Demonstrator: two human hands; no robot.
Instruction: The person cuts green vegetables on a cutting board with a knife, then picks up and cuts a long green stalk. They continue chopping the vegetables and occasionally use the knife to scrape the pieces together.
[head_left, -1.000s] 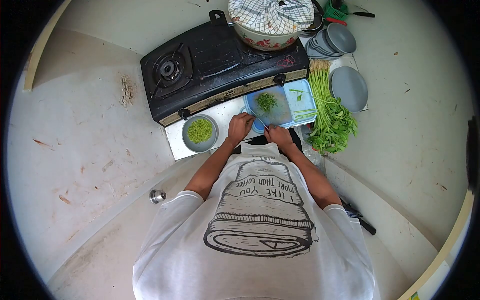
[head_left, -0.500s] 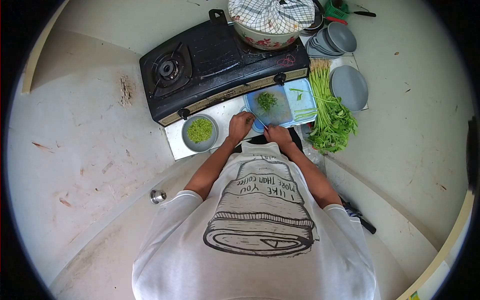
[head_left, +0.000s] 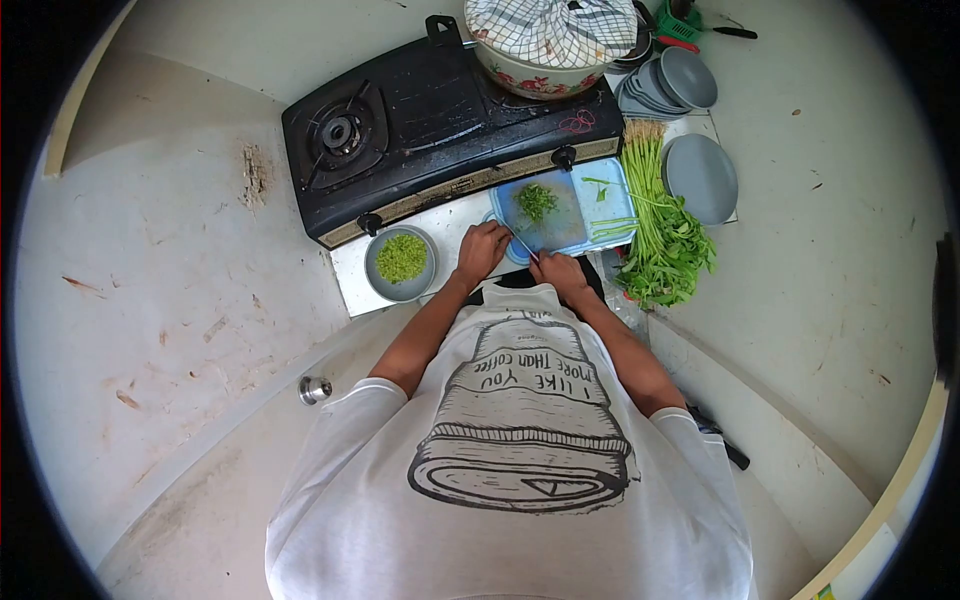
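My right hand [head_left: 561,271] is closed round the handle of a knife [head_left: 521,242], whose blade points up and left over the blue cutting board [head_left: 560,222]. At the board's left edge is my left hand [head_left: 485,246], fingers curled together near the blade tip; what they hold, if anything, is too small to make out. Chopped dark green leaves [head_left: 536,202] lie in a small heap on the board. A grey bowl [head_left: 429,282] with chopped light green pieces [head_left: 401,258] stands left of my left hand.
Behind the board stands a black gas stove [head_left: 430,110], bearing a cloth-covered floral pot [head_left: 545,80]. To the right are a blue tray [head_left: 615,205] with a few stems, a bundle of leafy greens [head_left: 660,235], a grey plate [head_left: 701,180] and stacked grey bowls [head_left: 687,78].
The whole view has shifted very slightly. My hands, the knife and the chopped leaves keep nearly the same places relative to each other.
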